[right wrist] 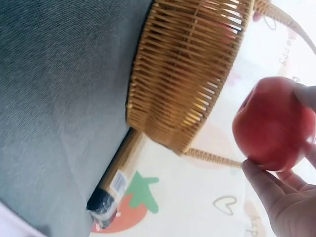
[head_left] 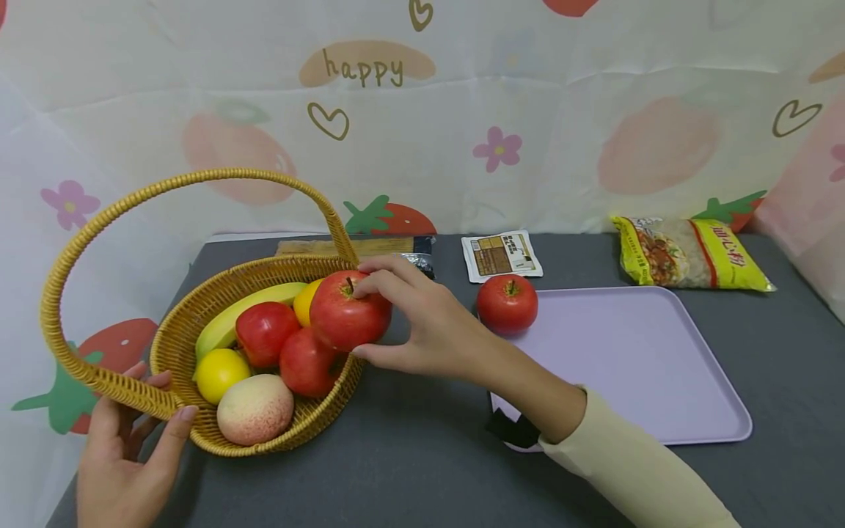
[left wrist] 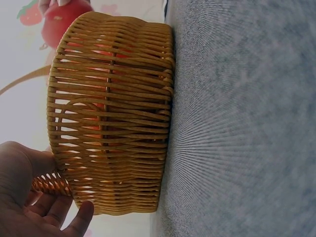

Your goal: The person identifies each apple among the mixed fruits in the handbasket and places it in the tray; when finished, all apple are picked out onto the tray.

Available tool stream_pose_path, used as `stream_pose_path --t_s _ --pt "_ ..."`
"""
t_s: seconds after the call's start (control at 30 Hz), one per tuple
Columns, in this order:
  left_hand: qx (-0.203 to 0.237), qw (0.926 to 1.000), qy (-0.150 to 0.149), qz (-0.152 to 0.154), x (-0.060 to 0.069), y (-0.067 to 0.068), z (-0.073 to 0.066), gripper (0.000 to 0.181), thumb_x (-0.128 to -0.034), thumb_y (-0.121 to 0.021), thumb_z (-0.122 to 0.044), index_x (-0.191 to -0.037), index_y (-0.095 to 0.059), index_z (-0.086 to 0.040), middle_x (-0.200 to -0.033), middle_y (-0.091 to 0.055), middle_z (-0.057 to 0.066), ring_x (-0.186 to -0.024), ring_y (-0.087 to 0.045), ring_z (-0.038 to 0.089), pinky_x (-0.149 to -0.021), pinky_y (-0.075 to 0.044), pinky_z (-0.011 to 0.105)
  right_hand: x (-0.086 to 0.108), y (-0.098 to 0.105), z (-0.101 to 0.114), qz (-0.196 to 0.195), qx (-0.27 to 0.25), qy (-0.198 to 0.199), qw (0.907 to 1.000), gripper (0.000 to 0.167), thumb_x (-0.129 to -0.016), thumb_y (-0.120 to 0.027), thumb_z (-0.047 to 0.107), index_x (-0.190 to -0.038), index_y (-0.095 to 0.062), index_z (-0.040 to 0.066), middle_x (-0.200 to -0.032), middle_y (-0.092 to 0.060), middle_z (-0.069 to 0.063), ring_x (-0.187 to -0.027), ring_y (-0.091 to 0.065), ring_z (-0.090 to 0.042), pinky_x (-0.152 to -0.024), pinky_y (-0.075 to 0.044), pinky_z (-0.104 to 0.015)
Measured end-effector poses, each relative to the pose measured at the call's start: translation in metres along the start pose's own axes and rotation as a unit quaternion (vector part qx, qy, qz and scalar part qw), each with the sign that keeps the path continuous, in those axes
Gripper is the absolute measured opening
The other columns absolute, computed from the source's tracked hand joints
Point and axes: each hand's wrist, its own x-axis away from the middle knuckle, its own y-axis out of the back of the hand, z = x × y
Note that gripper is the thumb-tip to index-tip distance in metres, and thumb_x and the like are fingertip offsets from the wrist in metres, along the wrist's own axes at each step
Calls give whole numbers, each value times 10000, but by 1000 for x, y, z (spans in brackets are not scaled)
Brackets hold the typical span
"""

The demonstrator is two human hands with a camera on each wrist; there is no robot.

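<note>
My right hand [head_left: 429, 323] grips a red apple [head_left: 350, 312] by its sides, over the right rim of a wicker basket [head_left: 264, 268]. In the right wrist view the same apple [right wrist: 274, 123] shows between thumb and fingers, above the basket wall [right wrist: 182, 74]. My left hand [head_left: 132, 447] holds the base of the basket's handle at the near left, also seen in the left wrist view. Inside the basket lie a green-yellow banana [head_left: 240, 315], two red apples [head_left: 267, 334], a lemon [head_left: 222, 374], a peach [head_left: 256, 409] and a partly hidden yellow-orange fruit [head_left: 306, 301].
Another red apple [head_left: 507, 304] sits on the far left corner of a lilac tray [head_left: 634, 367]. Behind are a white packet [head_left: 502, 255], a yellow food bag [head_left: 689, 253] and a long brown package [head_left: 343, 246]. A printed cloth [head_left: 528, 147] hangs at the back.
</note>
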Motion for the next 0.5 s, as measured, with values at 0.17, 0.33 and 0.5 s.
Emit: stream_pose_path --t_s 0.17,0.33,0.5 --pt "31 10000 -26 -15 0 0 0 716 -893 -751 -30 -1503 -410 -188 -1278 -563 28 -1097 -526 31 -901 -466 115 10 10 -2 -166 63 -24 9998 494 -792 -865 231 -1193 -598 120 -1387 -488 -40 -1271 -462 -132 -929 -525 -270" --pt "115 9999 -109 -30 0 0 1 710 -889 -753 -23 -1498 -420 -176 -1261 -571 22 -1086 -532 25 -880 -465 99 21 19 -5 -311 199 -173 9992 495 -779 -877 223 -1182 -608 122 -1381 -493 -48 -1278 -468 -146 -919 -541 -317" --pt "89 9999 -118 -37 0 -1 1 703 -893 -749 -25 -1497 -420 -171 -1262 -569 27 -1080 -530 24 -873 -466 94 31 27 -10 -364 266 -276 9986 501 -778 -881 222 -1186 -609 119 -1378 -495 -49 -1269 -477 -160 -911 -549 -343"
